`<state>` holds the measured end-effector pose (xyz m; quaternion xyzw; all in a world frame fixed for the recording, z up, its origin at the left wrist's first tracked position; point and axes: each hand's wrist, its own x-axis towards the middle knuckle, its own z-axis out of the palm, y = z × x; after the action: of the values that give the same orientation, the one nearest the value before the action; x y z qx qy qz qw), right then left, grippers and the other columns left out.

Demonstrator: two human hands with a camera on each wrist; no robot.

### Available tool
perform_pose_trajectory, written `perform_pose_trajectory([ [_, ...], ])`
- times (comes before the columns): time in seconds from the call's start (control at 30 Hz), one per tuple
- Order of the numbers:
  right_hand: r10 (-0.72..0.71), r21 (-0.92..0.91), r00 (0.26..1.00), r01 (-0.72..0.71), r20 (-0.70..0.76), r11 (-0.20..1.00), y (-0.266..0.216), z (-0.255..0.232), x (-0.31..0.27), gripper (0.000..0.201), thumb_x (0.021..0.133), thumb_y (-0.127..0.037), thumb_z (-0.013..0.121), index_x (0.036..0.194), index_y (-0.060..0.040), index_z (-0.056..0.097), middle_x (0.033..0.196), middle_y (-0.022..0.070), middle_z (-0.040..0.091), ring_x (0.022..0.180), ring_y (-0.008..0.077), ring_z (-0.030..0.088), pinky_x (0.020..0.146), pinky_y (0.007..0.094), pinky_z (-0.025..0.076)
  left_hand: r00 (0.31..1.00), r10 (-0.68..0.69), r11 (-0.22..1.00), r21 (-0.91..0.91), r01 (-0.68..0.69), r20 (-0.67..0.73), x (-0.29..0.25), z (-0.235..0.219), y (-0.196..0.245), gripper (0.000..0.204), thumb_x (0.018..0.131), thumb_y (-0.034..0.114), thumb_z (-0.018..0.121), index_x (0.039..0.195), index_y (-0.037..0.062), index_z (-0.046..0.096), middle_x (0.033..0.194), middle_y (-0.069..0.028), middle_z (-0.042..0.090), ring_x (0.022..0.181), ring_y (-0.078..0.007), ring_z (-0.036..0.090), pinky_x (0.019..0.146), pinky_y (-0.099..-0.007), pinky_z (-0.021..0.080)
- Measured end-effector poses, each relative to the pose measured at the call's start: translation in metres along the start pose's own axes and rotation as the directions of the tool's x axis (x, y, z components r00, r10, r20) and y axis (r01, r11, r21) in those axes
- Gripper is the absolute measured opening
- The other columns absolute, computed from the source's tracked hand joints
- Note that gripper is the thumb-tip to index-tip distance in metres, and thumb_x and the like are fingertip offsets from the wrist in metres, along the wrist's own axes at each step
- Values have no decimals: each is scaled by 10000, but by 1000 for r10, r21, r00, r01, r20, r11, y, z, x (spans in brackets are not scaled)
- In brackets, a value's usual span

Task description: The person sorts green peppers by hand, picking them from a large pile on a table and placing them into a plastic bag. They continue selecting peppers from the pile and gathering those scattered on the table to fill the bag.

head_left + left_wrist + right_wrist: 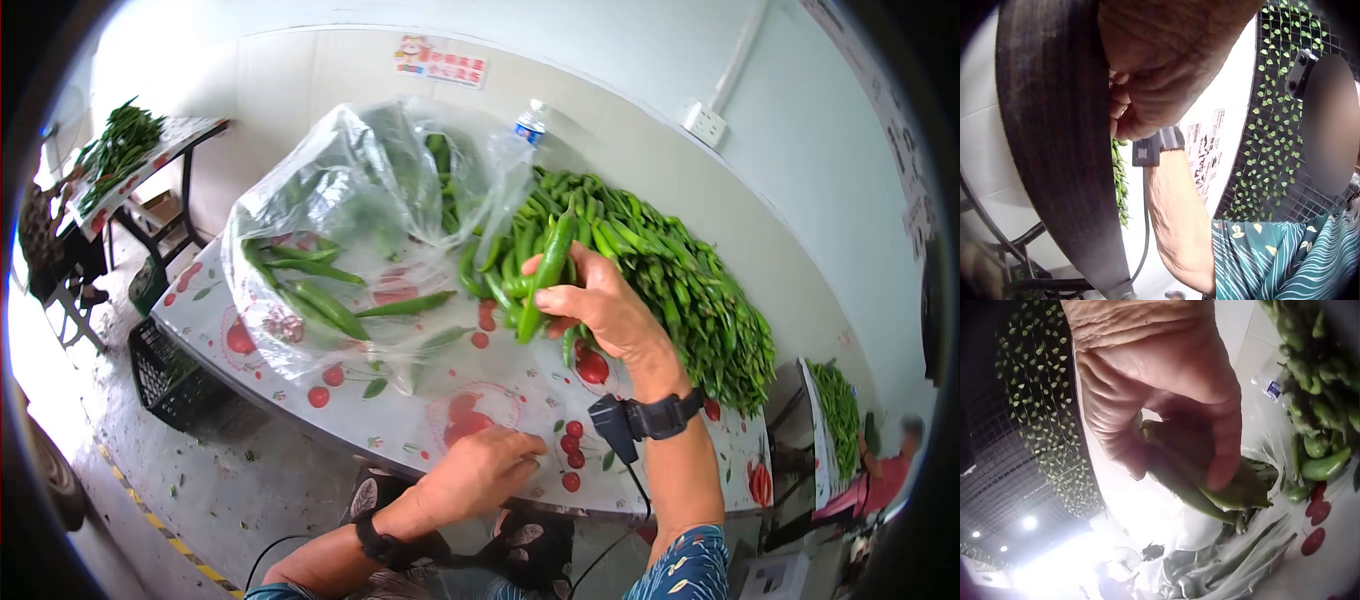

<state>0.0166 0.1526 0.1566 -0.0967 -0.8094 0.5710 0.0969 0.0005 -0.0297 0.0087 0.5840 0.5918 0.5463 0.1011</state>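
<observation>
My right hand [600, 305] grips green peppers [548, 265] between thumb and fingers, above the table beside the pepper pile [650, 260]. The right wrist view shows more than one pepper [1197, 469] in this hand [1160, 375]. Left of it lies a clear plastic bag [350, 190] with several peppers inside, some near its lower left. My left hand [480, 470] rests at the table's front edge, fingers bent; whether it holds anything is hidden. In the left wrist view this hand [1160, 62] is beside the dark table edge [1060, 144].
A bottle [532, 122] stands behind the bag by the wall. Black crates [180, 385] sit on the floor at the left. Another table with greens [125, 145] is at the far left, with a person beside it. At right, another person sits near a pepper-covered table [835, 410].
</observation>
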Motion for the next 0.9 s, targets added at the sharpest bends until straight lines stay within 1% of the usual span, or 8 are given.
perform_pose_trajectory([
  [0.07, 142, -179, 989, -145, -30, 973, -9, -17, -28, 435, 743, -244, 688, 1101, -20, 580, 929, 49, 635, 794, 136, 621, 600, 274, 506, 1000, 13, 999, 33, -13, -14, 1, 0, 1, 217, 790, 34, 650, 1004, 55, 626, 824, -115, 648, 769, -306, 633, 695, -376, 517],
  [0.1, 55, -361, 997, -72, -58, 930, -2, -22, -39, 443, 728, -247, 697, 1081, -5, 583, 929, 72, 646, 800, 164, 629, 641, 299, 510, 1000, 19, 999, 43, -18, -16, 1, 0, 0, 216, 790, 34, 650, 1004, 55, 627, 822, -114, 648, 773, -302, 633, 694, -375, 517],
  [0.13, -29, -534, 997, -10, -65, 845, 3, -24, -49, 451, 713, -250, 706, 1061, 11, 585, 928, 95, 657, 807, 193, 638, 681, 324, 514, 1000, 24, 998, 52, -23, -20, 1, 1, 0, 216, 790, 35, 650, 1003, 55, 627, 820, -113, 648, 776, -299, 633, 694, -374, 517],
  [0.17, 71, -699, 985, -164, -160, 697, 1, -21, -59, 487, 690, -256, 729, 1053, 35, 583, 943, 161, 666, 845, 274, 650, 779, 364, 505, 1000, 2, 999, 53, -2, -2, 1, 0, 1, 220, 781, 19, 650, 997, 51, 626, 836, -111, 649, 773, -283, 630, 691, -361, 519],
  [0.2, -17, -802, 981, -149, -194, 578, 18, -20, -63, 494, 690, -255, 736, 1066, 31, 591, 932, 194, 663, 858, 326, 647, 786, 380, 503, 1000, -2, 999, 43, 2, -1, 1, 1, 2, 225, 777, 11, 648, 998, 49, 625, 854, -110, 650, 775, -279, 629, 695, -356, 520],
  [0.37, 10, -744, 999, 27, 45, 667, 82, -10, -80, 509, 759, -164, 701, 1200, 9, 518, 1082, 205, 621, 999, 344, 607, 869, 390, 477, 1000, -2, 993, 121, 3, -10, 5, 2, 6, 309, 747, -22, 648, 1047, 40, 610, 1144, -129, 590, 935, -290, 622, 766, -349, 528],
  [0.5, 3, -608, 1000, 6, 13, 794, 79, -15, -89, 561, 769, -127, 673, 1276, -14, 462, 1133, 169, 595, 1053, 302, 585, 915, 390, 462, 998, 49, 959, 276, -58, 39, 13, 3, 13, 399, 722, 37, 686, 1108, 67, 590, 1318, -181, 468, 1164, -387, 494, 944, -436, 453],
  [0.9, -106, -837, 992, 112, 65, 535, 115, -53, -102, 445, 780, -57, 575, 1223, -43, 533, 1167, 149, 570, 1079, 327, 547, 948, 392, 441, 990, 39, 938, 337, -84, 138, 20, 16, 2, 446, 706, 52, 686, 1139, 60, 577, 1328, -182, 466, 1192, -395, 475, 1009, -439, 401],
])
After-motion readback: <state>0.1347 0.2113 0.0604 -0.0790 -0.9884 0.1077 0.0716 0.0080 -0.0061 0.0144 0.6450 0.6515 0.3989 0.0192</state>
